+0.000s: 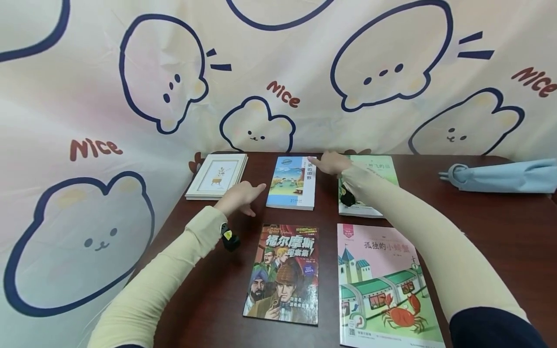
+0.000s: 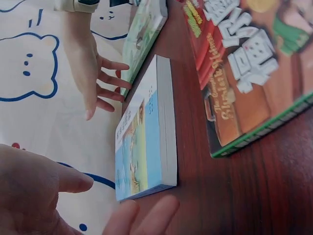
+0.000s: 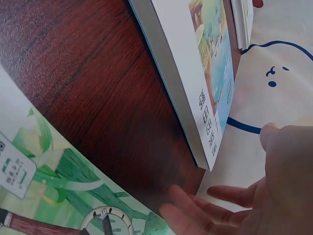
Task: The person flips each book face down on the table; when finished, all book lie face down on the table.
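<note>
A blue-and-white book (image 1: pixel 290 183) lies at the back middle of the dark wooden table, with a hand on either side of it. My left hand (image 1: pixel 241 195) hovers by its left edge, fingers extended and thumb spread, holding nothing. At its upper right corner is my right hand (image 1: pixel 332 163), also holding nothing, its fingers (image 3: pixel 186 210) spread loosely. In the right wrist view a small gap shows between that hand and the book. Part of a green book (image 1: pixel 367 205) is hidden under the right hand and forearm.
Cream picture frames or books (image 1: pixel 217 176) are stacked at the back left. Nearer lie a detective comic book (image 1: pixel 283 275) and a pink crab picture book (image 1: pixel 387 285). A folded light-blue umbrella (image 1: pixel 505 176) lies at the right. Behind the table hangs a printed curtain (image 1: pixel 313 125).
</note>
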Available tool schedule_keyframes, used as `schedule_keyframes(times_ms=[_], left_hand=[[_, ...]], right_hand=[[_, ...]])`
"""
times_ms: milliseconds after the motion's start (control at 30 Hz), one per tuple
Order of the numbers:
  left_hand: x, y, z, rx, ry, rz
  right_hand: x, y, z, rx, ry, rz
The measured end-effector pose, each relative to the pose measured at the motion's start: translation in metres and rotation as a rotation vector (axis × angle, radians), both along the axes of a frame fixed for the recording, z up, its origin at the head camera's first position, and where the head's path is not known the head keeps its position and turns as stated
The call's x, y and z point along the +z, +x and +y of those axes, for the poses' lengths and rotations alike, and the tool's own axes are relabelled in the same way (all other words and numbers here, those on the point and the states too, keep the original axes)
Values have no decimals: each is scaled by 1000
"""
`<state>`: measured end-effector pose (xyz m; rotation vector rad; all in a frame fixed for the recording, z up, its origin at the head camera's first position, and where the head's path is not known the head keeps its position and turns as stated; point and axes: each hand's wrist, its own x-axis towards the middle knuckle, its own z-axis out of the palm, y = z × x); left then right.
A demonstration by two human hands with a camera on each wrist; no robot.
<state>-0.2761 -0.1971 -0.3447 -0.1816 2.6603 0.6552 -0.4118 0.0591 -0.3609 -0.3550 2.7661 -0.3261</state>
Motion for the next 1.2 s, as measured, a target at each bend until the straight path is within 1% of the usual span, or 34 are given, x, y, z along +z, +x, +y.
schedule_keyframes(times_ms=[67, 200, 300, 367, 500, 700, 900, 967, 1100, 1200], left_hand=[[0, -3, 2, 4, 25, -10], [1, -7, 4, 24, 17, -19], [2, -7, 7, 28, 1, -32], [1, -8, 8, 21, 10, -39], [-3, -8, 9, 21, 32, -48], [-12, -8, 10, 22, 95, -39], [-17, -11, 11, 37, 137, -37], [-17, -12, 10, 47, 172, -52], [-17, -12, 10, 86, 302, -111], [-17, -12, 11, 114, 399, -147]], right_hand=[[2, 0, -1, -7, 19, 10], [5, 0, -5, -15, 27, 10], [2, 0, -4, -36, -3, -11], [0, -1, -2, -51, -32, -20], [-6, -3, 2, -77, -69, -36], [-15, -4, 0, -149, -97, -35], [-18, -4, -3, -195, -133, -38], [-19, -4, -4, -214, -153, -38], [-23, -5, -6, -217, -165, -27], [-25, -7, -8, -203, -149, -19]])
